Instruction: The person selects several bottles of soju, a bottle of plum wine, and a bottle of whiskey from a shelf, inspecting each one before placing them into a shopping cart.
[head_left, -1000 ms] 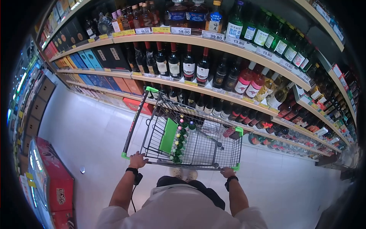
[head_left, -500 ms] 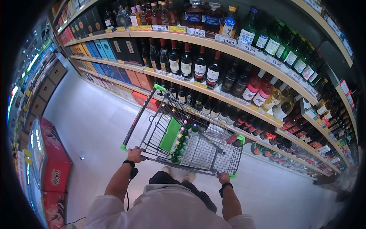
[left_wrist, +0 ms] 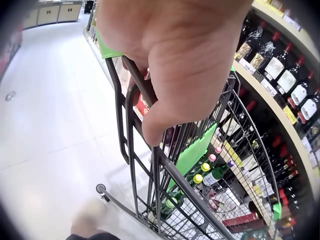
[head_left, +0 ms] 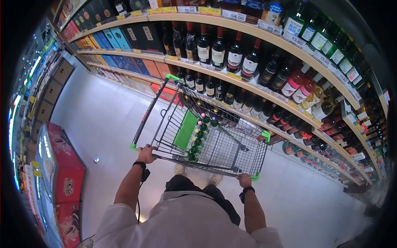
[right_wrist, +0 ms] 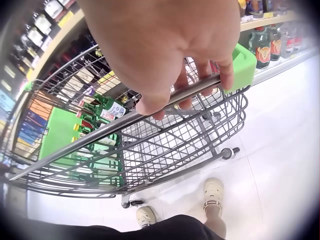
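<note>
A wire shopping cart (head_left: 215, 142) with green corners stands sideways in front of me, close to the shelves. My left hand (head_left: 147, 154) grips its near side rail beside the handle (head_left: 151, 109); the thumb (left_wrist: 153, 131) lies over the bar in the left wrist view. Farther along that side, my right hand (head_left: 244, 180) holds the top rim near the front green corner (right_wrist: 244, 67), fingers curled over it. Inside the basket, several green bottles (head_left: 198, 140) with pink, yellow and purple caps form a row next to a green panel (head_left: 185, 129).
Curved shelves (head_left: 248, 89) of wine and liquor bottles run along the cart's far side. A red freezer chest (head_left: 66, 182) stands to the left. Pale floor tiles (head_left: 111, 111) stretch between it and the shelves. My shoes (head_left: 215, 179) are close beside the cart.
Cart and body have shifted left along the shelves, whose bottles now appear farther right and higher. My feet have stepped apart. Both hands keep their hold on the cart.
</note>
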`<state>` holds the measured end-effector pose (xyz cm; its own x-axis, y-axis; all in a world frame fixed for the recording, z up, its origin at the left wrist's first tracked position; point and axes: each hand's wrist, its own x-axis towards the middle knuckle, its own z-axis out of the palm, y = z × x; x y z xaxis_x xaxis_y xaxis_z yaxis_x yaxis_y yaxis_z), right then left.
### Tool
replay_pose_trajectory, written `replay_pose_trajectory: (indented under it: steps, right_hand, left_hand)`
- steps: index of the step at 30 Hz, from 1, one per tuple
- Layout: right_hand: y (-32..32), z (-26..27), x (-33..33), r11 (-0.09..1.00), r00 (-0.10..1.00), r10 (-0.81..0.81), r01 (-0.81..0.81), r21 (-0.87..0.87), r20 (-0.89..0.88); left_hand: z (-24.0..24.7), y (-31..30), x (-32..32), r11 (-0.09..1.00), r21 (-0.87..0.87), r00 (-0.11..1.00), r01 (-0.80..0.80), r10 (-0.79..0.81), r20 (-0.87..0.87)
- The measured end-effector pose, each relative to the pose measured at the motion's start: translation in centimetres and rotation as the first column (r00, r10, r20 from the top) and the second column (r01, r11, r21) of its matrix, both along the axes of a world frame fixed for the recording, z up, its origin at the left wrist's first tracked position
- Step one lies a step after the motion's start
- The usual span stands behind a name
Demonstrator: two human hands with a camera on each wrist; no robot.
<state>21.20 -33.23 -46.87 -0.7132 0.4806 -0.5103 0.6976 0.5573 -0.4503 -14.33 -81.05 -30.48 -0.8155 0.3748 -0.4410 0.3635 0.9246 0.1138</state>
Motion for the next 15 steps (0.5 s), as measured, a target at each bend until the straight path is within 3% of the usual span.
replay_pose_trajectory:
  steps: [6,11,15]
  right_hand:
    - [-4.3,0.4,-4.4,1.0,0.996,-0.024,0.023,-0.019,-0.088]
    - [-8.3,2.3,-9.2,0.996,0.996,-0.072,0.069,0.059,0.047]
    - [-10.9,1.6,-12.4,0.991,0.994,-0.109,0.106,0.083,0.03]
  left_hand:
    - [-0.4,-3.7,-4.0,1.0,0.006,1.0,0.004,-0.004,-0.019]
    - [-1.0,-7.2,-8.2,0.998,0.046,0.998,0.038,-0.036,-0.042]
    - [-1.7,-9.8,-11.6,0.996,0.044,0.992,0.071,-0.066,-0.108]
